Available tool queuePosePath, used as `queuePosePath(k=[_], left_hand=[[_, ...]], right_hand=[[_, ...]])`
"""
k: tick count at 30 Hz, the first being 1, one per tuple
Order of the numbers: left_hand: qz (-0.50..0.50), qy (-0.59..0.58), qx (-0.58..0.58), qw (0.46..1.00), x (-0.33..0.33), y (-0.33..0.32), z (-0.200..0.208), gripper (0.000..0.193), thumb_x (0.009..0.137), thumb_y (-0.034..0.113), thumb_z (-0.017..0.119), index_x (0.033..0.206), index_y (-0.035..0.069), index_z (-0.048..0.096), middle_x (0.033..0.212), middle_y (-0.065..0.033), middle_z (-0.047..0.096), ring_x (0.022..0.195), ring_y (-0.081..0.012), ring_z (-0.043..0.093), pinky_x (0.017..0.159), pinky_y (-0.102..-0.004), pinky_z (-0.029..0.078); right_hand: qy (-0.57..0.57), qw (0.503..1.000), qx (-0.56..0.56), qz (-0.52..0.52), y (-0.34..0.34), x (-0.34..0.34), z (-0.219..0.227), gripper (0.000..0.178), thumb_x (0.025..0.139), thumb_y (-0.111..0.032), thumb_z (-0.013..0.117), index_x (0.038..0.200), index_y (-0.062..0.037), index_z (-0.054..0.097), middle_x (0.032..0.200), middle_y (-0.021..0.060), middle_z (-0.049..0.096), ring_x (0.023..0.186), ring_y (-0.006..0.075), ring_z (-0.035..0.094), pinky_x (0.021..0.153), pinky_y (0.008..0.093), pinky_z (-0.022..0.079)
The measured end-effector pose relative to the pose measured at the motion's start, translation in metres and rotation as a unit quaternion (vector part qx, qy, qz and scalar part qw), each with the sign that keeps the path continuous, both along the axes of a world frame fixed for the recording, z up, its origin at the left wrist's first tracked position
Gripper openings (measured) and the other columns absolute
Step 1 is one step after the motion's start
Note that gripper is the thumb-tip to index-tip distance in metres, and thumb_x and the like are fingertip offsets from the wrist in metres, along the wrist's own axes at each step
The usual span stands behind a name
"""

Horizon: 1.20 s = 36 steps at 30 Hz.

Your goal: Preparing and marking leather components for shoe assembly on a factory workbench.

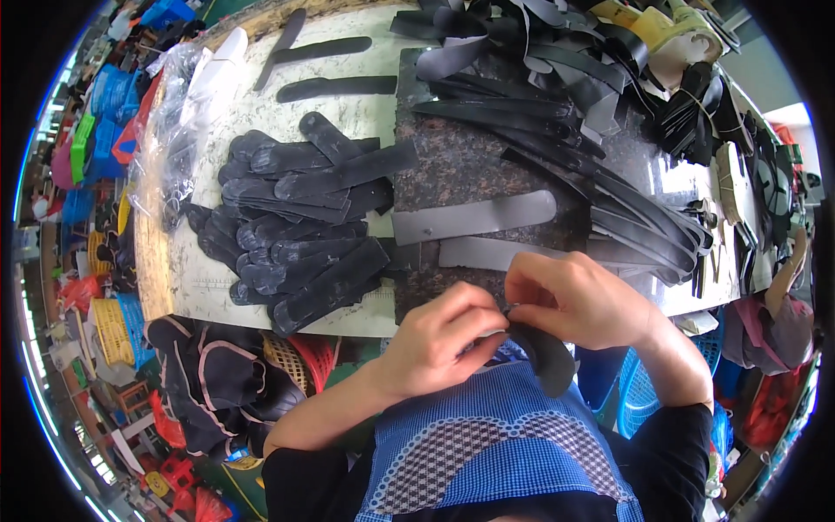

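1. Head view: blue checked apron [496,474] nearest; the dark strip [550,364] is just above it, off the table's near edge, rounded end hanging down.
2. Right hand [584,300] grasps the strip's upper end, thumb against bent fingers. Left hand [439,344] is curled just beside that end; fingertips partly hidden, so I cannot tell whether it grips too.
3. Handling, my judgement: light fingertip pressure near the edge should serve best; a hard pinch could crease the strip. Supporting the hanging end would limit swing and twist.
4. Slab [470,165], dark and speckled, lies beyond the hands. Two grey strips [487,216] lie on it, roughly parallel, the nearer partly behind the right hand.
5. Pile [317,278] of dark strips, overlapping, left of the slab on the white, scuffed table [204,296]. Long bands [644,200] fan out to the right.
6. Far edge: tangled offcuts [600,70] at right, clear plastic [170,157] at left.
7. Room: blue crates [113,91] and a yellow basket [113,331] at left; another person [770,335] at far right.
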<state>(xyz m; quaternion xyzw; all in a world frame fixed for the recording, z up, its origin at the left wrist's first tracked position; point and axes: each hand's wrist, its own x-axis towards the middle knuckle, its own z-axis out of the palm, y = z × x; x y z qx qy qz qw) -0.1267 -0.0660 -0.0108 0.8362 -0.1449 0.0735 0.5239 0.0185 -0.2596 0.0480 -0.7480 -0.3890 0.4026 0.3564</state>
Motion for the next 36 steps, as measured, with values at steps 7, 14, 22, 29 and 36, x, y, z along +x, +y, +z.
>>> queuePosePath(k=[7,14,22,29,36], left_hand=[[-0.091,-0.025,0.157,0.983,0.002,0.025,-0.001,0.036,0.067,0.008,0.08,0.102,0.008,0.074,0.119,-0.0097,0.061,0.106,-0.0278,0.066,0.085,-0.0379,0.058],[-0.092,-0.089,0.263,0.956,0.015,0.043,-0.004,0.031,0.07,0.018,0.08,0.099,0.008,0.077,0.108,-0.0084,0.066,0.1,-0.0273,0.064,0.085,-0.0396,0.052],[0.042,-0.161,0.238,0.957,-0.012,0.027,-0.031,0.03,0.073,0.011,0.088,0.102,0.009,0.078,0.097,-0.0036,0.063,0.087,-0.0244,0.062,0.076,-0.0364,0.05],[0.198,-0.081,0.3,0.93,0.003,0.038,-0.021,0.04,0.085,0.025,0.083,0.119,0.006,0.074,0.135,-0.0155,0.061,0.127,-0.0367,0.058,0.106,-0.0504,0.046],[0.199,-0.087,0.292,0.931,-0.003,0.042,-0.037,0.042,0.087,0.027,0.082,0.123,0.008,0.074,0.136,-0.0161,0.061,0.129,-0.0372,0.058,0.112,-0.053,0.044]], right_hand=[[0.007,0.997,0.005,0.075,0.005,0.015,-0.009,0.019,0.087,-0.008,0.075,0.098,-0.0015,0.061,0.077,0.0152,0.069,0.074,0.0372,0.07,0.067,0.0448,0.053],[-0.315,0.929,0.061,0.185,0.0,0.012,-0.034,0.013,0.086,-0.013,0.069,0.09,-0.0053,0.06,0.074,0.0097,0.061,0.07,0.0284,0.07,0.059,0.0416,0.054],[-0.361,0.921,0.09,0.12,0.013,0.033,-0.009,0.021,0.077,-0.012,0.08,0.086,-0.0065,0.063,0.083,0.0073,0.06,0.074,0.0273,0.069,0.061,0.0398,0.055],[-0.285,0.946,0.153,0.023,0.086,0.021,-0.06,0.012,0.086,-0.012,0.075,0.095,-0.0057,0.071,0.092,0.0102,0.066,0.08,0.0322,0.072,0.066,0.0419,0.058],[-0.373,0.915,0.147,0.045,0.092,0.015,-0.068,0.016,0.085,-0.007,0.076,0.098,-0.0029,0.067,0.092,0.0105,0.063,0.083,0.0317,0.069,0.068,0.0419,0.058]])
